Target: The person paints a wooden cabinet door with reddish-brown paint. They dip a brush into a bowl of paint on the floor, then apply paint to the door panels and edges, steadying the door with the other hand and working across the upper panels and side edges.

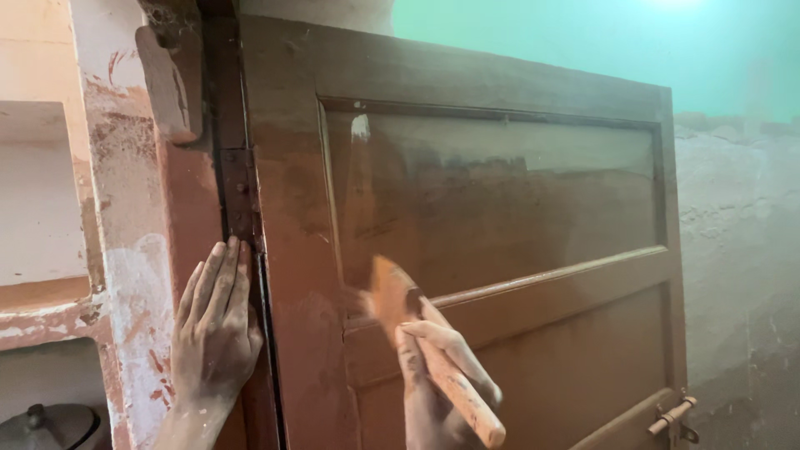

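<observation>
Green-walled room behind, my left hand (pixel 212 329) lies flat, fingers together, steadying the brown panelled wooden door (pixel 500 250) while my right hand (pixel 437 375) grips a paint-smeared wooden-handled brush (pixel 417 333).

Two hands (pixel 212 333) (pixel 437 375), one paintbrush (pixel 417 333), one wooden door (pixel 500 208) (one hinge (pixel 240 196), one latch (pixel 671 417)).

Reddish-brown door (pixel 500 208), orange-stained brush (pixel 417 333), green wall (pixel 583 42), white-and-red blotched frame (pixel 133 250).
</observation>
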### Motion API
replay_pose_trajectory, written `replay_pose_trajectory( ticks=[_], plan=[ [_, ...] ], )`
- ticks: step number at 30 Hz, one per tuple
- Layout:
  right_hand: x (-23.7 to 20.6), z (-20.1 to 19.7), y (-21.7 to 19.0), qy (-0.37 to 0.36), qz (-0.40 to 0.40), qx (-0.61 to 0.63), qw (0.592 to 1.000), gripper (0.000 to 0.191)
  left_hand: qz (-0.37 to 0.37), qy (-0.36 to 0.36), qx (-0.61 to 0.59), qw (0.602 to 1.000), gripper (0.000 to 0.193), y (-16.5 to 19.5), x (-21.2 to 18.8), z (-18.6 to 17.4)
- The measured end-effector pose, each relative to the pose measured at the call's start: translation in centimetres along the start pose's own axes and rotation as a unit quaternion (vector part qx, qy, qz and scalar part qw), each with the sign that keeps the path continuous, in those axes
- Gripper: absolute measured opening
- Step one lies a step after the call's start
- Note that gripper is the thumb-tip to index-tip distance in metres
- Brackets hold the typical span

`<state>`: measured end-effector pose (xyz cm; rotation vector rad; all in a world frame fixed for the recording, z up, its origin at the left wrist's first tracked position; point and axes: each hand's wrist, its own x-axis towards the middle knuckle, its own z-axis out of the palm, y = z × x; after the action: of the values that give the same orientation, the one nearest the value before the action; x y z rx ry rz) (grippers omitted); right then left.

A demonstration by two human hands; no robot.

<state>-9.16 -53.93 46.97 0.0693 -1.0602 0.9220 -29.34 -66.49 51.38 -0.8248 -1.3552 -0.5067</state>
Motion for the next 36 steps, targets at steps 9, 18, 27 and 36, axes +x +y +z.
replay_pose_trajectory(
  ticks=[9, 18, 27, 36],
  plan=[
    [-1.6, 2.1, -1.8, -0.142, -0.201, -0.096, 0.964, 0.004, -0.011, -0.017, 0.002, 1.0, 0.068, 0.4, 0.2, -0.2],
    [-1.0, 2.1, 1.1, -0.159, 0.098, 0.036, 0.982, 0.007, 0.005, -0.026, -0.001, 1.0, 0.075, 0.1, 0.3, -0.3],
    [-0.1, 1.5, -1.1, -0.009, -0.146, -0.066, 0.987, 0.004, 0.002, 0.0, 0.018, 1.0, 0.067, 0.2, 0.3, -0.3],
    [-5.7, 4.0, -3.3, -0.14, -0.222, -0.074, 0.962, 0.004, -0.004, -0.011, -0.041, 0.999, 0.066, 0.1, -0.2, -0.5]
  ],
)
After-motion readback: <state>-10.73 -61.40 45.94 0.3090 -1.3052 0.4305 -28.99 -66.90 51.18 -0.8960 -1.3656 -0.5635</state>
